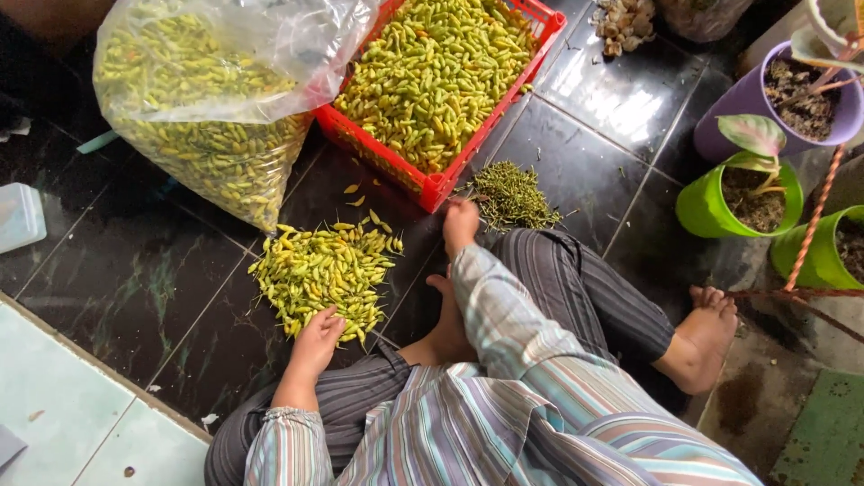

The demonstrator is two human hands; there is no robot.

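Resting my left hand (317,337) on near edge of loose chili pile (324,270) on dark tile floor (153,270), fingers curled over few pods. My right hand (460,220) beside stem heap (513,193), cannot tell whether closed. Chilies light, smooth, slippery, easily bruised; best pinched near stem. Red crate (432,184) and clear plastic bag (216,99) crowd front; green pots (733,202) at right.

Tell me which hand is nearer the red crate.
Right. The right hand reaches just below the red crate, by its corner; the left hand rests on the chili pile, farther away.
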